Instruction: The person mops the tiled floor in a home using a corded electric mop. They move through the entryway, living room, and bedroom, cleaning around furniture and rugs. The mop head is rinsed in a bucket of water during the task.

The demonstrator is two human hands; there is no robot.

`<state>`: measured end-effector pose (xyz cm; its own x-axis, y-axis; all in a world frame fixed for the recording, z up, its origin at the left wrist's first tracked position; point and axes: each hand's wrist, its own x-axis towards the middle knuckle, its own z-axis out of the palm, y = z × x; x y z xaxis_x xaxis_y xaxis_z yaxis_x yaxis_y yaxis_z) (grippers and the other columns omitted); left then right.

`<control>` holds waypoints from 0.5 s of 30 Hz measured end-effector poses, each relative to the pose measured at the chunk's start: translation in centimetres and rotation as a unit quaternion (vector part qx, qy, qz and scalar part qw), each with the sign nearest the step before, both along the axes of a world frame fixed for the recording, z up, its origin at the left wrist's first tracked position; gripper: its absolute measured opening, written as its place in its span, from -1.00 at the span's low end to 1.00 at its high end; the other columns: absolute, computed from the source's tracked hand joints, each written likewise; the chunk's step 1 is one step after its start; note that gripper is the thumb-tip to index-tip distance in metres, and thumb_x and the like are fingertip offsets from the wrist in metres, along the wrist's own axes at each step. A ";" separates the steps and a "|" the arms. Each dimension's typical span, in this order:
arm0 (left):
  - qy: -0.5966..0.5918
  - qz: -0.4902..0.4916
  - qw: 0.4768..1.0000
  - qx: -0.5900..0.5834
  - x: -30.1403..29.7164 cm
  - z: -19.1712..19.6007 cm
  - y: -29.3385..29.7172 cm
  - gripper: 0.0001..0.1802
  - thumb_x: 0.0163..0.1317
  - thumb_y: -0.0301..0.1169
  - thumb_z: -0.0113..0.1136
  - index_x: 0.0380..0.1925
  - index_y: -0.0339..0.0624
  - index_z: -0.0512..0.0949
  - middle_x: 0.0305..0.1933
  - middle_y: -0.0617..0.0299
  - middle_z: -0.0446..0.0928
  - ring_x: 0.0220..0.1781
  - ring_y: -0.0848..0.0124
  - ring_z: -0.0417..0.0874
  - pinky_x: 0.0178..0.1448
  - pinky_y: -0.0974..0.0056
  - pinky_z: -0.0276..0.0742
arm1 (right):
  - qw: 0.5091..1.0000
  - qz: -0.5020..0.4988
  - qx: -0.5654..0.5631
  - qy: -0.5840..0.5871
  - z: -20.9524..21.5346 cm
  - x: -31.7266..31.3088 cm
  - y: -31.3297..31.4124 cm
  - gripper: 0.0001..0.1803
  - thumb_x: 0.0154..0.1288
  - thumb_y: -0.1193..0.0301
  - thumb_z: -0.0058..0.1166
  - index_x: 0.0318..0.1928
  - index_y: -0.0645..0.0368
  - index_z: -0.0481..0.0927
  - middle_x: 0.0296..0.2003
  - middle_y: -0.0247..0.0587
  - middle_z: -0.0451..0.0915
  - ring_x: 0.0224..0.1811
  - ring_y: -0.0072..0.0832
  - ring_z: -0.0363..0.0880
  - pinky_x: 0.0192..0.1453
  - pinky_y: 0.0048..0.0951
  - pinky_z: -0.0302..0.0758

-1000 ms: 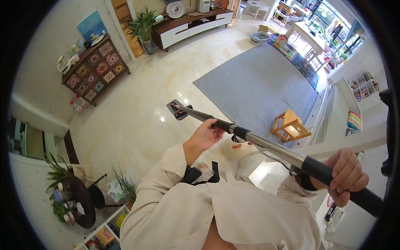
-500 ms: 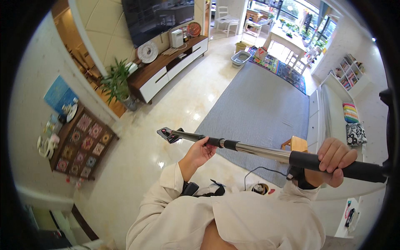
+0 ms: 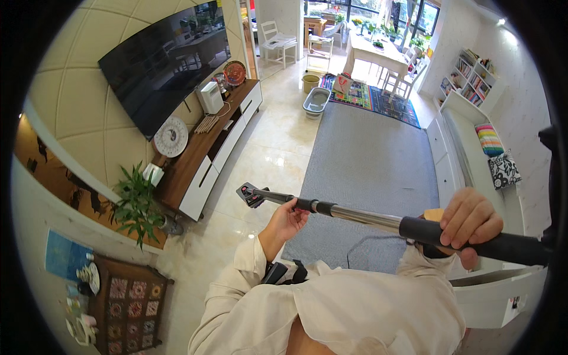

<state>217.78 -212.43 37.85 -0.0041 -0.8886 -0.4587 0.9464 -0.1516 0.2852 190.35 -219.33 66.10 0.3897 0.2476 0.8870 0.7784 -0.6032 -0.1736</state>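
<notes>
A flat mop with a telescopic metal pole (image 3: 367, 216) slants across in front of me. Its small dark mop head (image 3: 251, 194), with pink-red bits on it, is at the far left end, over the tiled floor; whether it touches the tiles I cannot tell. My left hand (image 3: 286, 221) closes round the pole by a black joint sleeve. On the right, my right hand (image 3: 470, 222) wraps over the thick black grip (image 3: 509, 247). The grip's end runs into the dark rim of the picture.
A grey rug (image 3: 373, 165) spreads ahead. To the left stand a long TV cabinet (image 3: 225, 139), a potted plant (image 3: 139, 204) and a patterned chest (image 3: 127, 302). A grey tub (image 3: 317, 102) sits beyond. A white bench seat (image 3: 473, 154) lines the right, with a small wooden stool (image 3: 433, 214) nearby.
My view has turned to the right, so the cabinet, rug and chest slide left and the chest also lower. Both hands keep their hold on the mop, which has swung round with me.
</notes>
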 end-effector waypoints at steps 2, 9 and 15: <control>0.008 0.000 1.000 -0.003 4.1 0.3 -3.6 -0.78 0.17 -0.27 0.08 -0.47 -0.20 0.39 -0.49 0.17 0.46 -0.42 0.30 0.53 -0.30 0.29 0.54 | 1.000 0.018 -0.007 0.007 1.0 4.0 -3.0 -0.77 0.01 0.46 0.13 -0.43 0.13 0.31 -0.56 -0.31 0.53 -0.52 -0.54 0.59 -0.30 -0.50 0.58; -0.001 -0.059 0.998 0.003 16.2 -0.5 -16.4 -0.78 0.21 -0.27 0.00 -0.43 -0.22 0.41 -0.43 0.13 0.47 -0.36 0.31 0.55 -0.29 0.31 0.53 | 0.999 -0.026 -0.013 0.033 0.2 15.1 -12.9 -0.77 0.01 0.46 0.15 -0.46 0.12 0.31 -0.55 -0.32 0.54 -0.52 -0.53 0.59 -0.33 -0.54 0.56; -0.020 -0.163 0.986 0.016 25.9 -0.4 -30.4 -0.79 0.17 -0.29 0.02 -0.51 -0.19 0.41 -0.52 0.16 0.48 -0.46 0.31 0.57 -0.35 0.33 0.54 | 0.989 -0.146 0.003 0.037 -1.4 23.1 -20.2 -0.74 -0.02 0.40 0.19 -0.40 0.13 0.34 -0.48 -0.30 0.55 -0.45 -0.49 0.61 -0.31 -0.53 0.55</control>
